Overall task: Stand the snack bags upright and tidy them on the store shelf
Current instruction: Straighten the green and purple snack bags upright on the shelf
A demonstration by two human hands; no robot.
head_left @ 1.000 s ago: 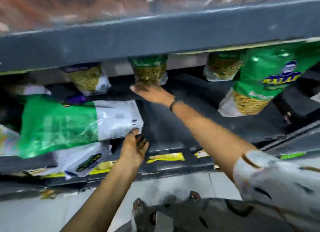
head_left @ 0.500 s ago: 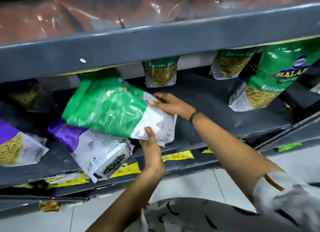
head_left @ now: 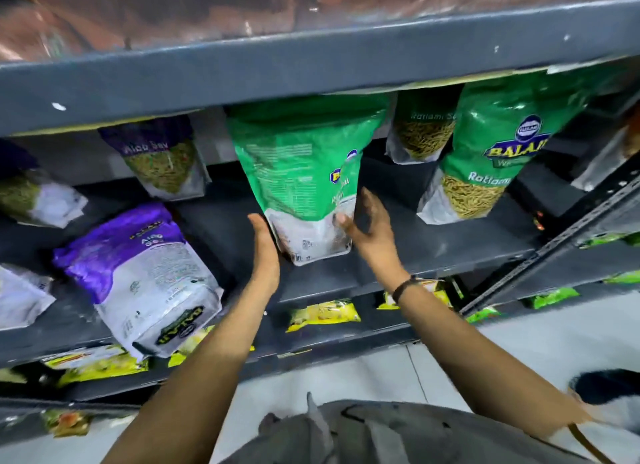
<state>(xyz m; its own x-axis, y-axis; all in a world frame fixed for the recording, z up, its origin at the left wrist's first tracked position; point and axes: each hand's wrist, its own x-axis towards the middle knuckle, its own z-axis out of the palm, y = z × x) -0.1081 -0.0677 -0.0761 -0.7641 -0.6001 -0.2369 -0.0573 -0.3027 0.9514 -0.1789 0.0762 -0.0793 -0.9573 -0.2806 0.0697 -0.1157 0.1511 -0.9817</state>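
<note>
While both forearms reach in from below, left hand (head_left: 265, 252) lies flat, fingers together, against left edge of glossy green-and-white plastic snack bag (head_left: 304, 183); right hand (head_left: 367, 228) cups right edge, fingers spread, pressing rather than clamping. Bag stands near upright, back panel outward, on dark grey metal shelf (head_left: 433, 256).

Step in hand: setting bag upright, I'd say.

Next: let go gently, check it stands.

Farther left, purple-and-white snack bag (head_left: 142, 273) lies flat, overhanging shelf lip — likely next.
</note>
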